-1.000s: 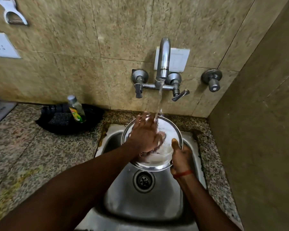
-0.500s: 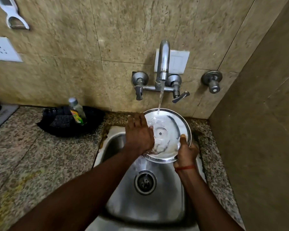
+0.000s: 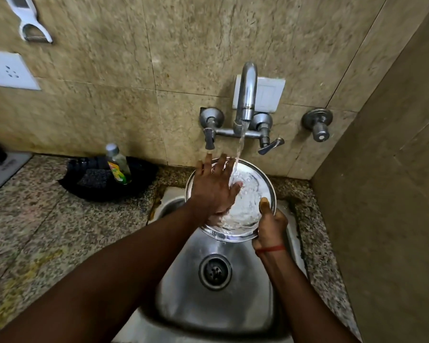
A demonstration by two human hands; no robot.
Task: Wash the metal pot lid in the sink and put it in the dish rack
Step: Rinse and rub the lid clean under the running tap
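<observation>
The round metal pot lid (image 3: 248, 211) is held tilted over the steel sink (image 3: 188, 300), under the stream running from the tap (image 3: 245, 95). My right hand (image 3: 270, 225) grips its lower right rim, thumb on the inner face. My left hand (image 3: 213, 189) lies flat on the lid's left half, fingers spread, palm against the wet surface. Water splashes across the middle of the lid. No dish rack is in view.
A black tray (image 3: 144, 184) with a scrubber (image 3: 93, 178) and a dish soap bottle (image 3: 118, 164) sits on the granite counter (image 3: 47, 231) left of the sink. A brown wall (image 3: 394, 194) closes the right side. The drain (image 3: 214, 271) lies below the lid.
The lid has tilted down flatter under the stream since half a second ago. My left hand slid from its left edge further onto its face, fingers now spread toward the wall.
</observation>
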